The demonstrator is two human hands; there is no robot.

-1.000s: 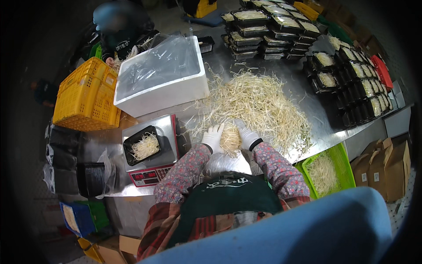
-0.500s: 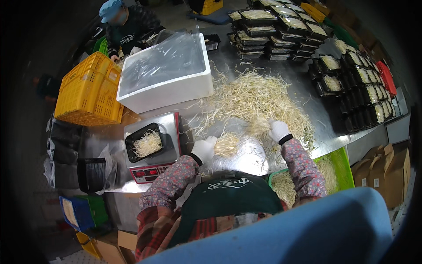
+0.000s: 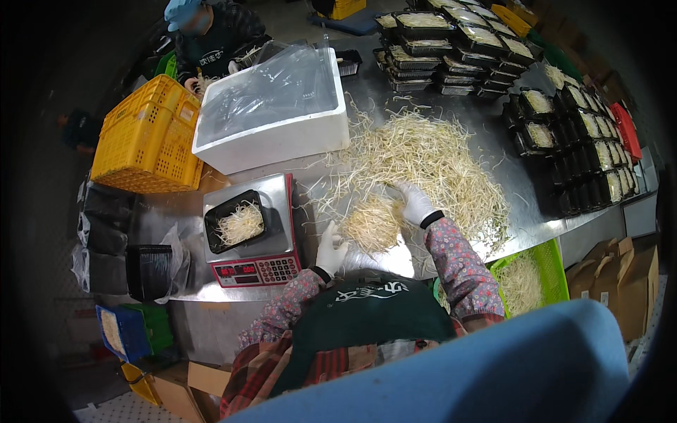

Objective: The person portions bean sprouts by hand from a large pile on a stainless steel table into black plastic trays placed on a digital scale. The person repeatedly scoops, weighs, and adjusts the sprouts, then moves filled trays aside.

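Observation:
A loose clump of bean sprouts point(image 3: 371, 224) lies on the metal table in front of me, between my two hands. On its left side is my left hand point(image 3: 330, 252), white-gloved, thumb and fingers apart, holding nothing. My right hand point(image 3: 416, 203), gloved too, has its fingers stretched out along the clump's right edge, between it and the large heap of sprouts point(image 3: 430, 151) beyond. To the left stands a red and silver scale point(image 3: 278, 233) with a lit display. A black tray point(image 3: 229, 204) on it holds a small portion of sprouts.
A white foam box point(image 3: 282, 137) and yellow crates point(image 3: 151, 141) stand at the far left, with a co-worker point(image 3: 211, 49) behind. Filled trays point(image 3: 423, 46) are stacked far right, more point(image 3: 592, 148) nearer. Empty black trays point(image 3: 148, 271) sit left; a green basket point(image 3: 553, 271) of sprouts is right.
My right hand has moved left from the heap to the clump, which looks larger. My left hand has opened and let go of the sprouts it held.

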